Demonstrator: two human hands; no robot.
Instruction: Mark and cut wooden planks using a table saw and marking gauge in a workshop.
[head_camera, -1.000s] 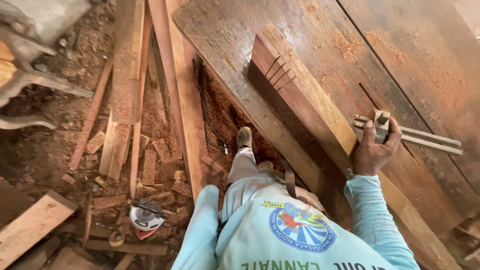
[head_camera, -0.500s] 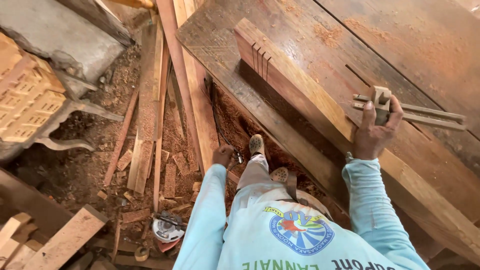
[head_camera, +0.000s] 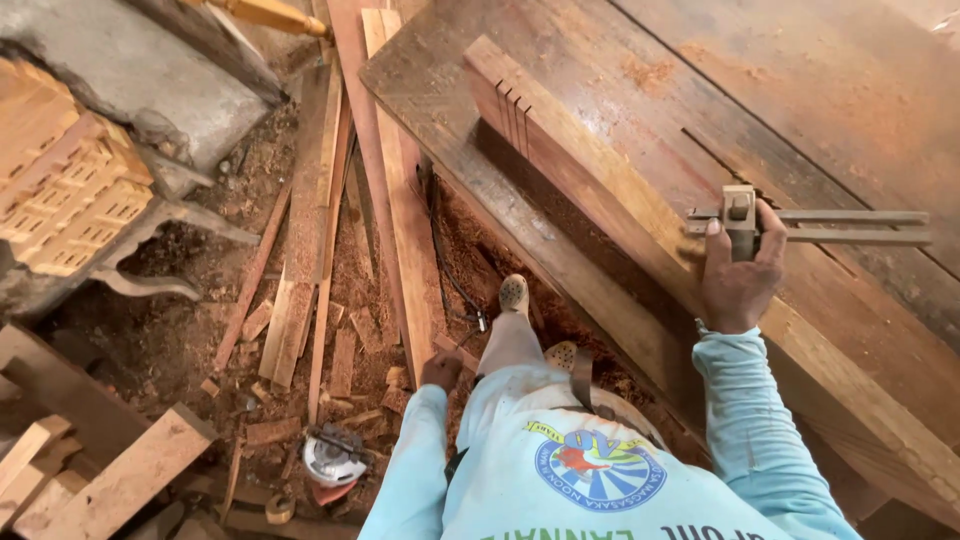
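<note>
My right hand (head_camera: 738, 288) grips the block of a wooden marking gauge (head_camera: 741, 212). The gauge's two thin rods (head_camera: 860, 226) stick out to the right. It rests on a long reddish timber beam (head_camera: 600, 190) that lies slantwise on the workbench (head_camera: 800, 90). The beam's far end has several saw cuts (head_camera: 513, 115). My left hand (head_camera: 440, 372) hangs low beside my left knee, fingers curled, close to wood scraps on the floor. I cannot make out whether it holds anything. My foot (head_camera: 514, 293) stands on sawdust under the bench edge.
Long planks (head_camera: 400, 200) and offcuts lie on the sawdust floor to the left. A small power saw (head_camera: 330, 458) sits near my left side. A carved wooden furniture piece (head_camera: 70, 190) stands far left, loose boards (head_camera: 130, 478) at bottom left. A black cable (head_camera: 445, 270) runs along the bench.
The view has swung left and down. My left hand has come into sight beside the knee. My right hand has stayed on the marking gauge.
</note>
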